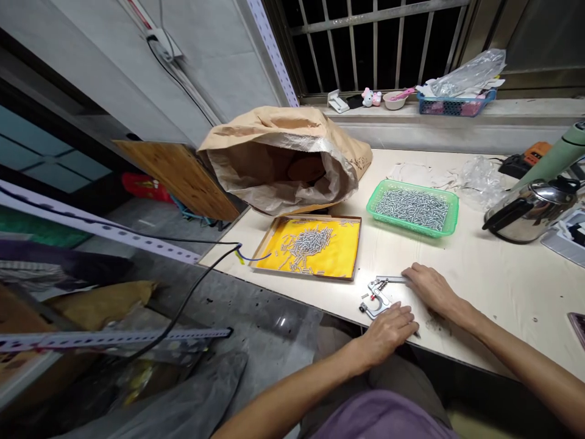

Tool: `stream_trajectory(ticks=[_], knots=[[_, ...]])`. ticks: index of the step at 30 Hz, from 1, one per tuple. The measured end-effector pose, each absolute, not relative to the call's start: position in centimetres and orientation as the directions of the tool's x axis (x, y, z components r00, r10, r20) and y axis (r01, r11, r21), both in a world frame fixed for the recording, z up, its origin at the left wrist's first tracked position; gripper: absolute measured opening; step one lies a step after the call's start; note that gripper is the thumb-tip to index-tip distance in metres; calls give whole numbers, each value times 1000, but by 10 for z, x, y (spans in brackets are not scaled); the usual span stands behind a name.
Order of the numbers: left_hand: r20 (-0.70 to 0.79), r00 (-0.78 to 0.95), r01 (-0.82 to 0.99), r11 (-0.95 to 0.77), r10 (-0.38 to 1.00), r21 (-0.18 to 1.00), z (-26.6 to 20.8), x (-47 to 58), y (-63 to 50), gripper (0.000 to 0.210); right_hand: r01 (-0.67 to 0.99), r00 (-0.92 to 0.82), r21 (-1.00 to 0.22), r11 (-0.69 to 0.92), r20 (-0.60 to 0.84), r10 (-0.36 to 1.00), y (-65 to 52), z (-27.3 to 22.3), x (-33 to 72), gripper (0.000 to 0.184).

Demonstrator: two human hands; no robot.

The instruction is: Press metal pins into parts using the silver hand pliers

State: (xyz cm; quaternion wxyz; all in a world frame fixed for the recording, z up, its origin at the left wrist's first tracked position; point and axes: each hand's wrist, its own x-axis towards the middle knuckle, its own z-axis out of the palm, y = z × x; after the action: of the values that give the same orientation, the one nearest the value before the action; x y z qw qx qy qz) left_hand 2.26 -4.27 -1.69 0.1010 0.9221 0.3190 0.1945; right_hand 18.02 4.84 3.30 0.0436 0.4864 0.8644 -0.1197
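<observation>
A silvery metal hand tool with a C-shaped jaw (375,305) lies at the table's front edge. It has a dark spring, a small red part and a flat bar-like handle (390,279). My left hand (390,329) is closed over the tool's lower arm, its fingers covering that part. At the far end of the flat handle, my right hand (429,288) is palm down with its fingers curled onto it. A small metal pin (364,296) rests beside the jaw. Left of the tool, a shallow tray with a yellow lining (340,256) bears a heap of small metal pins (313,242).
A green plastic basket (450,227) full of similar pins stands farther back. Behind the tray, a large open paper sack (283,128) lies on its side. A steel kettle (532,210) is at right. A black cable (201,277) runs to the tray's left edge.
</observation>
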Motion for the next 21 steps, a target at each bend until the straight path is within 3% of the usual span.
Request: stream_trajectory(ticks=[5, 9, 12, 15, 18, 21], knots=[[294, 685, 589, -744, 666, 315, -22, 34, -38, 28, 849, -525, -176, 498, -176, 833, 64, 34, 182, 15], [306, 677, 591, -743, 669, 314, -13, 40, -45, 29, 701, -707, -242, 671, -113, 698, 65, 43, 150, 20], [419, 719, 493, -832, 554, 254, 2, 31, -57, 27, 525, -849, -269, 808, -92, 521, 60, 42, 118, 19], [603, 637, 469, -862, 480, 191, 23, 1, -56, 24, 463, -886, -216, 860, -115, 449, 58, 34, 93, 19], [658, 411, 690, -687, 631, 228, 42, -42, -29, 23, 456, -890, -207, 865, -81, 450, 56, 22, 80, 19], [487, 136, 927, -284, 863, 243, 51, -84, 20, 19, 435, -897, -182, 882, -1, 442, 51, 18, 81, 22]])
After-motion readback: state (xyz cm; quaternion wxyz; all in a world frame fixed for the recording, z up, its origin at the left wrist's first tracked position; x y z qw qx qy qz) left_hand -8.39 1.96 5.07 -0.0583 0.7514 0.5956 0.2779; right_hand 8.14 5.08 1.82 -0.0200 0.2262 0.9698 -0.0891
